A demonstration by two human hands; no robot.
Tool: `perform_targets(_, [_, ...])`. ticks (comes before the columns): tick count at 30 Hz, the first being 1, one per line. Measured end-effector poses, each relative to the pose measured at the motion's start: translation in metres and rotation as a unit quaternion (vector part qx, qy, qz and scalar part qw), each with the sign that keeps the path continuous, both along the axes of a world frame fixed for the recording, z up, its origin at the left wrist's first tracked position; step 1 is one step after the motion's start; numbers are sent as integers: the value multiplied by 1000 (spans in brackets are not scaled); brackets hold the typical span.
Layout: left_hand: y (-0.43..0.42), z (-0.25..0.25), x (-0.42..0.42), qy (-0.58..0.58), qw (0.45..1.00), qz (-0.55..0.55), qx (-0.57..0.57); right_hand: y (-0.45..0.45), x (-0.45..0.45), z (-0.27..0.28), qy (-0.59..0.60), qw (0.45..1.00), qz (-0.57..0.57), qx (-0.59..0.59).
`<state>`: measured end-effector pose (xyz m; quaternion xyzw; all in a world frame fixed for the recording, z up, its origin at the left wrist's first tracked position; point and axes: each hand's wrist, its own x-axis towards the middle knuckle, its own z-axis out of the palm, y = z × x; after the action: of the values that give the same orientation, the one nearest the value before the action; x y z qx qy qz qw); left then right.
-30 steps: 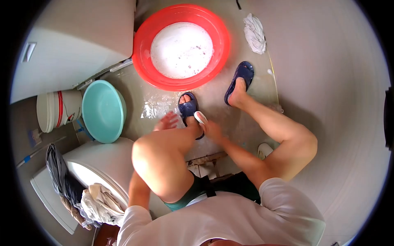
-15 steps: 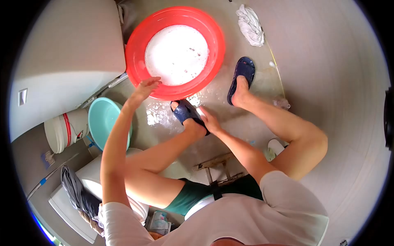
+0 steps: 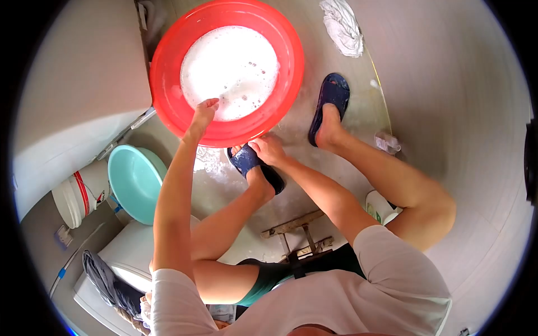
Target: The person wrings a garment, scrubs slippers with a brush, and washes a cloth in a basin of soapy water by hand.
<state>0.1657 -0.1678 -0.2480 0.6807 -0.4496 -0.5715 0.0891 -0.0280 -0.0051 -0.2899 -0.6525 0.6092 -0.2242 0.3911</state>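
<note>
A red plastic basin stands on the wet floor, holding white suds. My left hand hangs over its near inner wall, at the edge of the foam, with the fingers curled together; no object shows in them. At the near outer rim is my right hand, its fingers closed at the basin's edge, with some fingertips hidden. Just below it, my foot rests in a wet dark blue slipper partly covered by the basin. My other foot wears the matching slipper, right of the basin.
A mint-green tub and a white bucket stand at left beside a white cabinet. A crumpled white cloth lies on the far floor. A wooden stool is below me; a white container stands near my knee.
The basin looks larger and nearer, now overlapping the slipper's toe. My right hand moved from the slipper's side to the basin rim. My left hand moved further over the suds, its fingers curling.
</note>
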Motion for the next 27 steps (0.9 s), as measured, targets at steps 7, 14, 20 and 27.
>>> perform_targets(7, [-17, -36, -2, -54, 995, 68, -45, 69, -8, 58, 8, 990, 46, 134])
perform_targets(14, [-34, -84, 9, -145, 968, 136, -151, 19, 9, 43, 4, 992, 6, 125])
perform_targets(20, [-64, -100, 19, -180, 951, 137, -212, 42, -19, 23, -85, 986, -77, 125])
perform_targets(27, [-7, 22, -26, 268, 901, -200, 275, 115, -41, 4, -232, 947, -143, 170])
